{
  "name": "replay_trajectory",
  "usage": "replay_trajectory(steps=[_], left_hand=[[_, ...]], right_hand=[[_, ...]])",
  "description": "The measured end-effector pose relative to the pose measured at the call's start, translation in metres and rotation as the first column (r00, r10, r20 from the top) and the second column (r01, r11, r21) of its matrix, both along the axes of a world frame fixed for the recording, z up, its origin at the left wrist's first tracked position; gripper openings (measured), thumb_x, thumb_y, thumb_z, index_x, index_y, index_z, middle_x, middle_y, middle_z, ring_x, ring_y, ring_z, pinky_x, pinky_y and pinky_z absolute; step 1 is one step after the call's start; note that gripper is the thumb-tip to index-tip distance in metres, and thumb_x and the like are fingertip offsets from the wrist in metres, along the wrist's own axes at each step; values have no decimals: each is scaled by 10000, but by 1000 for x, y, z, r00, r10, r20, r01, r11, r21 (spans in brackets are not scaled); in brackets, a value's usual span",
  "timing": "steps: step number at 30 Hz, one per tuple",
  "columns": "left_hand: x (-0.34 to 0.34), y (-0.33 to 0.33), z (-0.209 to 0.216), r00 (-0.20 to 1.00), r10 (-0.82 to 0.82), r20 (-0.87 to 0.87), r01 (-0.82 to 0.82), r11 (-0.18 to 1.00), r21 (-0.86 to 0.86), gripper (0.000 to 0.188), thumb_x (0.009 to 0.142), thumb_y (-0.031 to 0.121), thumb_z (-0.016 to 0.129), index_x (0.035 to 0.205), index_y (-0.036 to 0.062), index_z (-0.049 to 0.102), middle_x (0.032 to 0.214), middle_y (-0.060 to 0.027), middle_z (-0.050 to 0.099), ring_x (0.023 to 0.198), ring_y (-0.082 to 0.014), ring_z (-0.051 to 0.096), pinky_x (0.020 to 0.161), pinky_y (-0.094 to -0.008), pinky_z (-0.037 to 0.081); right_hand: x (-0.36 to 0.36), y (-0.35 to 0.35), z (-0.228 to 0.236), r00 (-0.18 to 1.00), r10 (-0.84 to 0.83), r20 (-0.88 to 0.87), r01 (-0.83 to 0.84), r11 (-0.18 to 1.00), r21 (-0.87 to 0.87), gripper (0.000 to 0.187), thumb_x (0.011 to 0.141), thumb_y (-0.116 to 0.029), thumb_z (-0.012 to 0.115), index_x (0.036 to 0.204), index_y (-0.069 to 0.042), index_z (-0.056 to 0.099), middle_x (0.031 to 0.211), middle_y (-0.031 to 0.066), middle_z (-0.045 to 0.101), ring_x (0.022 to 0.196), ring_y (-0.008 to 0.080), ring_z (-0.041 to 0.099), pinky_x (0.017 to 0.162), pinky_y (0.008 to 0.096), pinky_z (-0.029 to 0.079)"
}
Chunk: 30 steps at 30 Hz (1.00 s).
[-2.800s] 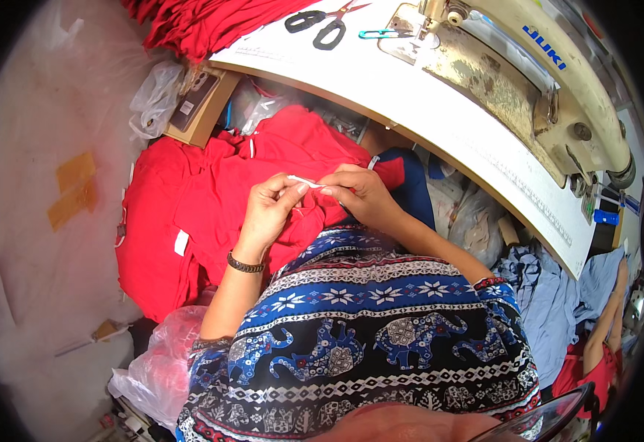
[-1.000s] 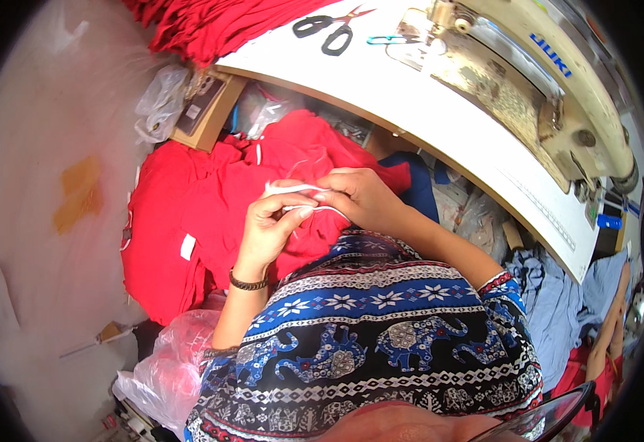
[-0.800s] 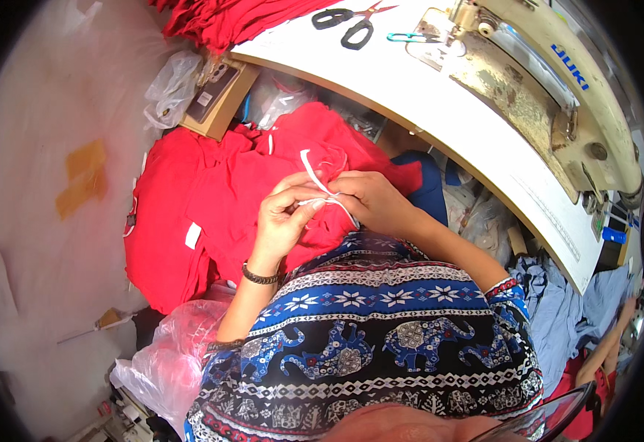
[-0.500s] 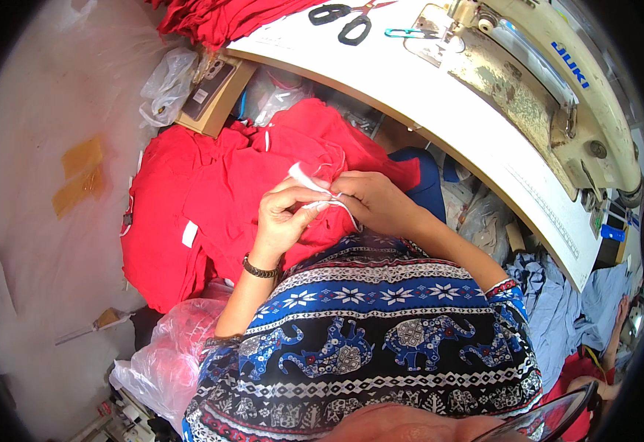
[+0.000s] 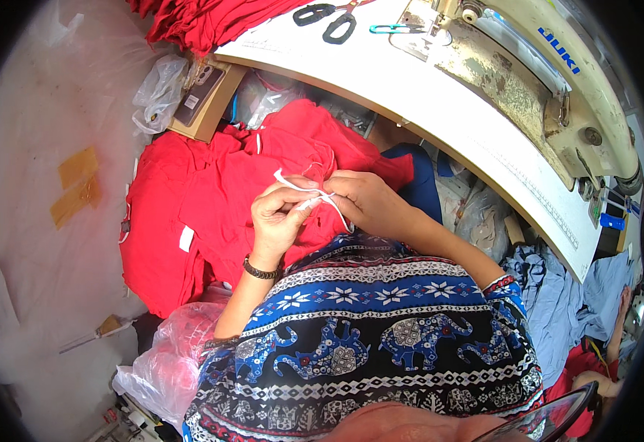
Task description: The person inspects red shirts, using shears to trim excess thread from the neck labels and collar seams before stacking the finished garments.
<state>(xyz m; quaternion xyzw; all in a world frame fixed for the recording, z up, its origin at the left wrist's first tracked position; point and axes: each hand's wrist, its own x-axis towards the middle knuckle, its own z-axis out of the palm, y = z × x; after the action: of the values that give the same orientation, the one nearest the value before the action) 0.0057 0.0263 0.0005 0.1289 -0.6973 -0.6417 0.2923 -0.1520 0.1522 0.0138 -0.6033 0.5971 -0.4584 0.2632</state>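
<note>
Over my lap and to the left of it lies a heap of red fabric (image 5: 167,214). Above it, both hands meet on a narrow white fabric strip (image 5: 290,183). My left hand (image 5: 281,215), with a dark bracelet at the wrist, pinches the strip between thumb and fingers. My right hand (image 5: 362,200) also closes on the strip, right against the left fingertips. One end of the strip sticks out past the left fingers, and another length hangs below the right hand. The right fingertips are partly hidden behind the hand.
A white sewing table (image 5: 440,110) spans the upper right, bearing a sewing machine (image 5: 595,81), black-handled scissors (image 5: 326,20), turquoise thread snips (image 5: 396,29) and more red fabric (image 5: 211,22). A cardboard box (image 5: 208,110) sits below its left end. Blue-grey cloth (image 5: 547,302) and another person's arm (image 5: 620,324) appear at right.
The strip's free end has turned and now looks thinner, crossing the fingers. Both hands keep their pinch. The whole view has shifted slightly.
</note>
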Motion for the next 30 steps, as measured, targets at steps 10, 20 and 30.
replay_trajectory(steps=[10, 20, 30], left_hand=[[-2, -6, 1, 991, 68, -118, -40, 973, 227, 148, 820, -112, 649, 914, -4, 612, 1028, -132, 629, 940, -162, 611, 852, -271, 500], [-1, -22, 25, 968, 180, -173, -124, 948, 293, 151, 800, -115, 670, 884, 1, 625, 1005, -129, 634, 896, -150, 611, 824, -260, 504], [-8, -21, 57, 955, 179, -238, -160, 982, 99, 172, 763, -147, 678, 843, -19, 596, 989, -165, 650, 914, -183, 635, 829, -298, 530]], right_hand=[[0, 7, 7, 959, -189, 209, 208, 976, -69, 172, 851, -117, 628, 987, -15, 603, 1002, 133, 626, 895, 284, 629, 790, 360, 496], [-5, 3, 15, 998, -68, -3, 68, 997, -39, 179, 801, -201, 710, 847, -34, 666, 1048, 130, 635, 968, 293, 625, 826, 366, 501], [-33, 17, 63, 979, -204, -18, 196, 960, -198, 182, 741, -60, 759, 898, -33, 673, 865, 109, 675, 732, 202, 644, 647, 295, 502]])
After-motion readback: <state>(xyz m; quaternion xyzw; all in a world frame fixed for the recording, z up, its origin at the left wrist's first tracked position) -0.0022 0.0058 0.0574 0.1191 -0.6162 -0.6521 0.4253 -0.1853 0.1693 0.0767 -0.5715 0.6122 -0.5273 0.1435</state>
